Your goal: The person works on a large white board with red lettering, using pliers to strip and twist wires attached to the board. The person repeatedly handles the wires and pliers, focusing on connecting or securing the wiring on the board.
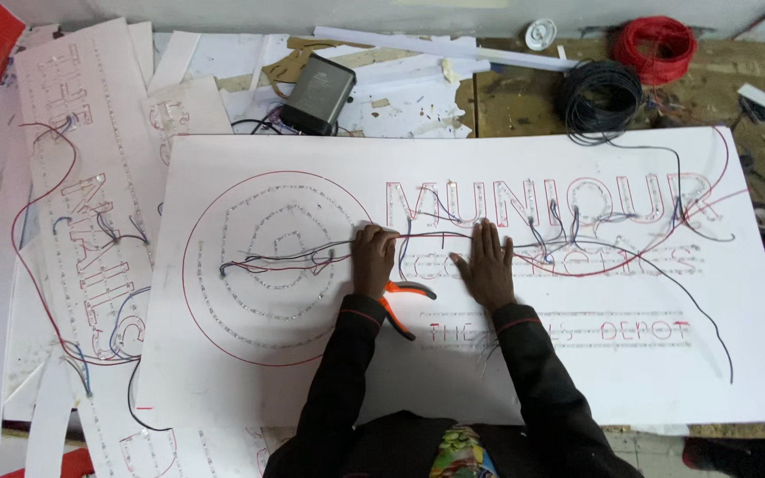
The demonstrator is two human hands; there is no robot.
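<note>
Closest to the camera are two dark sleeves reaching out over a big white sign board that lies flat on the surface, so the whole face is easy to get at.

From the head view, the left hand sits where the wires coming out of the round logo meet the line running along the lettering. Fingers are curled, and it looks like they're pinching or pressing the wire bundle down, though I can't really tell if it's a proper grip. Orange-handled pliers lie on the board partly under that wrist, seemingly parked within reach. The right hand is flat and spread wide, palm down on the board just below the big outlined letters, holding nothing; my guess is it's steadying the board or flattening the wires there.

Thin red, black and blue wires loop from letter to letter, and one long black one trails off to the lower right.

Further back there's a black wire coil, a red wire coil, a small dark box and a little white roll. More white lettered panels with their own wiring are stacked on the left, plus paper scraps.
</note>
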